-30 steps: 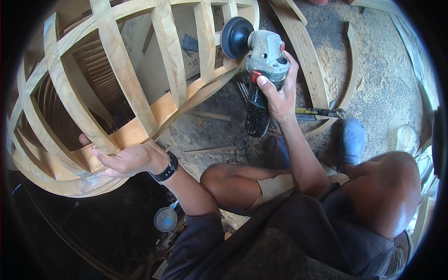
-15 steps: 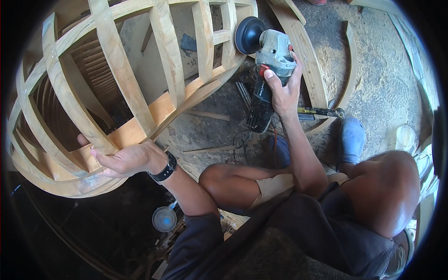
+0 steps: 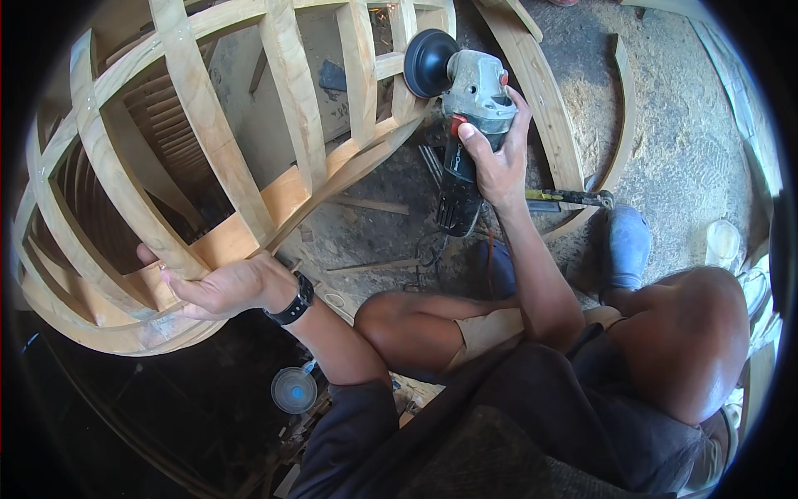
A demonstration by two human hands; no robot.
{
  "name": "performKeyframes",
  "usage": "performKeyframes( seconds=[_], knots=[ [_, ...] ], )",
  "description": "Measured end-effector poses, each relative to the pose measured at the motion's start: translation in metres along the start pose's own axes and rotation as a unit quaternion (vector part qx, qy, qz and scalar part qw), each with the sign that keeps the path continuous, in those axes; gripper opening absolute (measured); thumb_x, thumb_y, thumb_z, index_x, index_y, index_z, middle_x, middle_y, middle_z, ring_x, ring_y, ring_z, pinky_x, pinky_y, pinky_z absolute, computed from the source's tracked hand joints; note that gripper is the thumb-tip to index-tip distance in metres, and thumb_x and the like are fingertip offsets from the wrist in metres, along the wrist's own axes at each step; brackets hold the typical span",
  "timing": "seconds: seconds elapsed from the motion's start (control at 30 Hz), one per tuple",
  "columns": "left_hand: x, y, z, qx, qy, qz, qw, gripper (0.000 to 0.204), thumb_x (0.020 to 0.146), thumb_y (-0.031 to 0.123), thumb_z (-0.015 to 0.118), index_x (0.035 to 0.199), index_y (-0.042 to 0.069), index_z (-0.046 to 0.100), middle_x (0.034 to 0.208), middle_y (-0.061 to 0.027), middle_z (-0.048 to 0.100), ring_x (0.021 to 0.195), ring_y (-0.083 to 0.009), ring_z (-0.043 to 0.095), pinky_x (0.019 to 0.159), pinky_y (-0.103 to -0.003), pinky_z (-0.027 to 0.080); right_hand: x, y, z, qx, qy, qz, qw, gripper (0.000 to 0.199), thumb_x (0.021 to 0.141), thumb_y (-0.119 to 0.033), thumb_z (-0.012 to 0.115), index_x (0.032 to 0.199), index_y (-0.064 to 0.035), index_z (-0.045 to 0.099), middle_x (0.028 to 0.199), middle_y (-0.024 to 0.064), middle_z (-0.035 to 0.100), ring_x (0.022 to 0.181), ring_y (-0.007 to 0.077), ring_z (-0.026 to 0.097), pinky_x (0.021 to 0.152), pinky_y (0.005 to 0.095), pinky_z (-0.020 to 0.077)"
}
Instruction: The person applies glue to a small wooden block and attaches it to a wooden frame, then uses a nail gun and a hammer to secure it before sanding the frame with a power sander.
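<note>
1. Grinder (image 3: 465,108) sits upper middle of the view, its dark disc (image 3: 430,61) turned toward the rim of the lattice frame (image 3: 208,158), touching or just short of a slat end; which, I cannot tell.
2. Right hand (image 3: 490,162) holds the grinder by its black body, fingers clamped around it and the thumb laid up near the red switch, so the tool can be steered with one hand while the disc faces the wood.
3. Left hand (image 3: 224,287) lies on the frame's lower rail, fingers closed over a slat and the thumb underneath; judged from the grip, it steadies the frame against the push of the disc. A black watch (image 3: 293,301) sits on that wrist.
4. Frame is a curved basket of pale slats, tilted on its side and leaning toward the person, with open gaps between slats that leave room for the disc only at the rim.
5. Cord (image 3: 432,241) hangs from the grinder's tail to the floor (image 3: 682,125), near the bent knee (image 3: 391,316).
6. Curved planks (image 3: 540,91) lie on the dusty floor right of the grinder; a blue shoe (image 3: 628,245) rests beside them. Open floor lies further right.
7. Round blue-centred disc (image 3: 293,389) lies low, below the left forearm.
</note>
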State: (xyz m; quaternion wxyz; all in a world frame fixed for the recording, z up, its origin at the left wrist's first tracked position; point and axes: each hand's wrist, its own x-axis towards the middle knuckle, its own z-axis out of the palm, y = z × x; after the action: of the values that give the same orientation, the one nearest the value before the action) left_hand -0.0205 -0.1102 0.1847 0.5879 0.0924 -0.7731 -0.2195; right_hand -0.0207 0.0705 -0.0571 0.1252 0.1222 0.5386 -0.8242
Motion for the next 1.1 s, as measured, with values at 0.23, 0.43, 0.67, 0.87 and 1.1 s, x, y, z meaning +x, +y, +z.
performKeyframes(
  seconds=[0.23, 0.43, 0.67, 0.87, 1.1],
  knots=[
    [0.002, -0.004, -0.004, 0.002, 0.004, -0.007, 1.000, 0.072, 0.097, 0.002, 0.048, 0.156, -0.008, 0.009, 0.134, -0.0337, 0.058, 0.126, -0.0369, 0.062, 0.118, -0.048, 0.044, 0.004, 0.010, -0.003, -0.008, 0.013, 0.001, 1.000, 0.085, 0.088, -0.029, 0.078, 0.148, 0.0064, 0.028, 0.131, 0.0219, 0.053, 0.122, 0.0274, 0.056, 0.109, 0.0409, 0.0420],
    [0.001, -0.002, -0.002, -0.012, 0.003, -0.013, 1.000, 0.073, 0.097, 0.001, 0.048, 0.158, -0.005, 0.008, 0.137, -0.0333, 0.056, 0.127, -0.0363, 0.061, 0.118, -0.048, 0.043, 0.004, 0.006, -0.001, -0.036, 0.013, -0.008, 0.999, 0.086, 0.087, -0.028, 0.077, 0.148, 0.0068, 0.028, 0.132, 0.0223, 0.052, 0.122, 0.0283, 0.055, 0.109, 0.0413, 0.0421],
    [-0.003, 0.000, 0.004, -0.002, 0.016, 0.012, 1.000, 0.042, 0.098, 0.008, 0.051, 0.132, -0.017, 0.056, 0.135, -0.0268, 0.061, 0.124, -0.0284, 0.063, 0.113, -0.040, 0.049, 0.004, 0.005, 0.000, -0.005, 0.008, -0.008, 1.000, 0.086, 0.087, -0.028, 0.077, 0.148, 0.0078, 0.027, 0.132, 0.0230, 0.051, 0.122, 0.0286, 0.055, 0.109, 0.0411, 0.0422],
    [0.002, -0.004, -0.005, -0.031, -0.014, -0.009, 0.999, 0.079, 0.097, 0.000, 0.048, 0.161, 0.002, 0.003, 0.141, -0.0326, 0.052, 0.129, -0.0368, 0.059, 0.118, -0.049, 0.043, 0.000, 0.007, 0.002, 0.003, -0.005, -0.014, 1.000, 0.089, 0.087, -0.030, 0.079, 0.148, 0.0082, 0.027, 0.135, 0.0230, 0.048, 0.125, 0.0289, 0.053, 0.110, 0.0412, 0.0413],
    [0.002, -0.005, -0.006, -0.030, -0.018, -0.004, 0.999, 0.078, 0.097, -0.001, 0.049, 0.161, 0.001, 0.004, 0.140, -0.0328, 0.054, 0.129, -0.0369, 0.059, 0.119, -0.049, 0.042, -0.003, 0.000, 0.005, 0.020, -0.025, -0.022, 0.999, 0.090, 0.087, -0.031, 0.079, 0.149, 0.0081, 0.026, 0.136, 0.0226, 0.047, 0.126, 0.0291, 0.052, 0.110, 0.0412, 0.0405]
  ],
)
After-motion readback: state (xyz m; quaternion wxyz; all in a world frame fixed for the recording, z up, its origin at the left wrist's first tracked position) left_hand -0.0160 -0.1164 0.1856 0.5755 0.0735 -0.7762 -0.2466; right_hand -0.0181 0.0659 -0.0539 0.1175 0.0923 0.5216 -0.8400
